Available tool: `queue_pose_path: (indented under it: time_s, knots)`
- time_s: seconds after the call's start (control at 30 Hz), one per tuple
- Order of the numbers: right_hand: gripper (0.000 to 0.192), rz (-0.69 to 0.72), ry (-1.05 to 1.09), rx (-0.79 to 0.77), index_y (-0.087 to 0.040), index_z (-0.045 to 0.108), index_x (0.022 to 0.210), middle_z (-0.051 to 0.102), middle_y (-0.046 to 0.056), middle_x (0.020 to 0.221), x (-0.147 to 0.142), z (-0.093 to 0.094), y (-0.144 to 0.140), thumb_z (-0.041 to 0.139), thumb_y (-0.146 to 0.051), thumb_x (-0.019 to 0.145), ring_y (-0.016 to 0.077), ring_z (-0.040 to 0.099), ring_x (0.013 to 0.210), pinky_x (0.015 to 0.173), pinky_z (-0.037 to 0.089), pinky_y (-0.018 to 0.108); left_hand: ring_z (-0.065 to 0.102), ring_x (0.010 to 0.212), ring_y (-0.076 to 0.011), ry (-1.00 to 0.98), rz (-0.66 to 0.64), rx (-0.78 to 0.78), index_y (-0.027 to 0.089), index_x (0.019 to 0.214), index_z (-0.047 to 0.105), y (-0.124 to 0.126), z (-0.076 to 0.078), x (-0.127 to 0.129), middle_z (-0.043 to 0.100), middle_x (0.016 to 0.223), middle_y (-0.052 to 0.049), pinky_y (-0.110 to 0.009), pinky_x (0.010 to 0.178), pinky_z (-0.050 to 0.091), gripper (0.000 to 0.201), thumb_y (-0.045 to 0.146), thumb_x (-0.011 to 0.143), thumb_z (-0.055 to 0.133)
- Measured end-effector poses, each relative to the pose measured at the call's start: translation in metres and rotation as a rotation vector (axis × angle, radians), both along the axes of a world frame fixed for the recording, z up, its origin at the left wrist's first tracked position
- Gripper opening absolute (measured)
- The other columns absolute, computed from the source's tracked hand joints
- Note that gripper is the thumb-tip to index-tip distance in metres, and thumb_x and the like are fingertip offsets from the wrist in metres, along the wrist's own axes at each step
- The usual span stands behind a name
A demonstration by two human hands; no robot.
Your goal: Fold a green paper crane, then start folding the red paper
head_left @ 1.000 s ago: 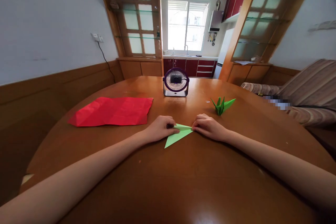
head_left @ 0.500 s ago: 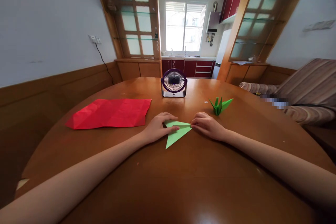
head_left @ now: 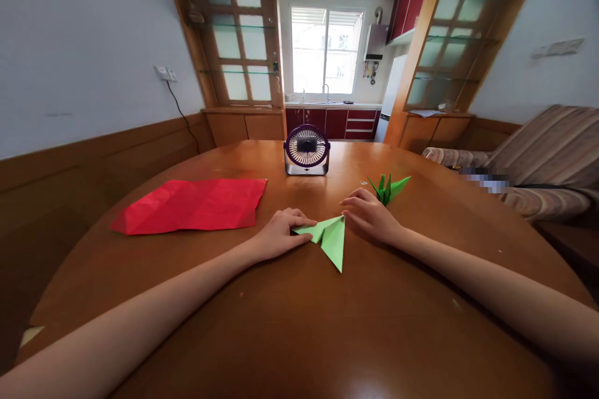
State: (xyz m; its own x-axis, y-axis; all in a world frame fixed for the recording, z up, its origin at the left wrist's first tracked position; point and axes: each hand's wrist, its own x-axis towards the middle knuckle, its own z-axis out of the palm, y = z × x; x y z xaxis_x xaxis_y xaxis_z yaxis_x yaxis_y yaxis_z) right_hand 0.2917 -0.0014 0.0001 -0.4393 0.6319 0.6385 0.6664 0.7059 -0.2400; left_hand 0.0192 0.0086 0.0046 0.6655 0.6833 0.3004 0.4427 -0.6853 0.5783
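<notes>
The light green folded paper (head_left: 333,238) lay flat on the wooden counter (head_left: 299,324), near the middle of its width and between the two hands. It was folded to a pointed shape, with a long tip directed toward the person and a shorter flap running off to the left.

The left hand (head_left: 279,234) rested palm down on the counter, its fingers (head_left: 299,221) extended and pressing on the left flap of the paper; it was not closed around anything. The right hand (head_left: 369,214) lay just right of the paper's upper corner, fingers loosely curled and spread, the fingertips at or against that corner. Whether it pinched the paper could not be told. Both forearms were bare and reached in from the near edge of the counter.

Directly behind the right hand stood a darker green folded paper crane (head_left: 388,187), upright, wings raised, close to the knuckles but apart from the light green piece. A creased red paper sheet (head_left: 191,204) lay flat well to the left. A small purple desk fan (head_left: 306,149) stood at the far side of the counter, facing the person. A striped sofa (head_left: 538,168) was beyond the counter's right edge.
</notes>
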Motion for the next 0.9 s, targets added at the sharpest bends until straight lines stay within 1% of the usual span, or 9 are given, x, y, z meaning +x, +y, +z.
queue_pose_path:
  time_s: [0.07,0.17,0.27,0.37,0.47,0.57,0.67,0.8,0.9]
  knots:
    - [0.013,-0.034,-0.019,0.012,-0.019,0.062,0.094,0.057,0.009,0.095,-0.003,0.003,-0.004,0.052,-0.027,0.093,0.0216,0.055,0.090,0.084,0.046,0.039,0.057,0.101,-0.0232,0.068,-0.004,0.062,0.024,0.111,0.072,-0.002,0.000,0.000,0.064,0.105,-0.007,-0.040,0.094,0.041,0.032,0.037,0.082,0.066]
    - [0.015,-0.024,-0.065,-0.009,-0.018,0.057,0.083,0.059,0.005,0.082,-0.012,0.008,-0.016,0.053,-0.030,0.092,0.0182,0.053,0.076,0.075,0.044,0.034,0.054,0.103,-0.0241,0.131,-0.029,0.118,0.027,0.111,0.071,-0.003,0.001,-0.001,0.062,0.108,-0.007,-0.042,0.096,0.038,0.033,0.039,0.081,0.069]
    - [0.020,0.149,-0.163,-0.074,-0.017,0.059,0.085,0.060,0.004,0.080,-0.022,0.011,-0.030,0.054,-0.035,0.093,0.0164,0.053,0.074,0.073,0.042,0.031,0.055,0.102,-0.0226,0.126,-0.087,0.166,0.028,0.109,0.072,-0.001,-0.001,-0.004,0.063,0.106,-0.006,-0.041,0.094,0.038,0.027,0.037,0.083,0.067]
    - [0.025,0.198,-0.240,-0.104,-0.016,0.062,0.092,0.061,0.007,0.087,-0.026,0.010,-0.039,0.054,-0.039,0.093,0.0186,0.056,0.082,0.080,0.043,0.034,0.057,0.100,-0.0202,0.094,-0.132,0.232,0.028,0.101,0.074,0.002,-0.005,-0.006,0.066,0.105,-0.004,-0.038,0.092,0.038,0.018,0.033,0.087,0.065]
    - [0.025,0.179,-0.267,-0.119,-0.016,0.064,0.098,0.063,0.009,0.095,-0.023,0.007,-0.040,0.054,-0.038,0.093,0.0207,0.058,0.090,0.085,0.043,0.036,0.060,0.096,-0.0184,0.068,-0.133,0.287,0.026,0.094,0.075,0.003,-0.009,-0.004,0.068,0.104,-0.003,-0.035,0.089,0.040,0.015,0.031,0.089,0.062]
    - [0.024,0.159,-0.281,-0.138,-0.017,0.065,0.103,0.065,0.010,0.101,-0.016,0.007,-0.038,0.053,-0.035,0.094,0.0212,0.059,0.094,0.090,0.042,0.039,0.062,0.092,-0.0176,0.061,-0.114,0.323,0.024,0.093,0.075,0.001,-0.012,0.002,0.070,0.101,-0.003,-0.033,0.085,0.043,0.017,0.032,0.090,0.060]
    - [0.028,0.136,-0.292,-0.144,-0.018,0.065,0.108,0.066,0.009,0.106,-0.008,0.008,-0.039,0.051,-0.038,0.095,0.0217,0.060,0.099,0.096,0.041,0.041,0.062,0.095,-0.0189,0.086,-0.100,0.346,0.024,0.099,0.074,-0.003,-0.011,0.011,0.070,0.104,-0.004,-0.034,0.086,0.044,0.021,0.034,0.092,0.056]
    - [0.035,0.082,-0.325,-0.121,-0.019,0.064,0.115,0.064,0.011,0.115,0.004,0.009,-0.041,0.052,-0.044,0.093,0.0250,0.057,0.108,0.102,0.037,0.045,0.060,0.105,-0.0216,0.148,-0.099,0.359,0.023,0.112,0.069,-0.009,-0.010,0.023,0.067,0.115,-0.007,-0.037,0.094,0.044,0.028,0.034,0.095,0.051]
    - [0.031,0.020,-0.330,-0.091,-0.019,0.065,0.113,0.062,0.012,0.111,0.014,0.007,-0.039,0.053,-0.039,0.093,0.0252,0.056,0.105,0.099,0.039,0.044,0.058,0.111,-0.0229,0.186,-0.090,0.362,0.020,0.118,0.066,-0.010,-0.008,0.035,0.064,0.121,-0.008,-0.039,0.099,0.043,0.031,0.034,0.095,0.050]
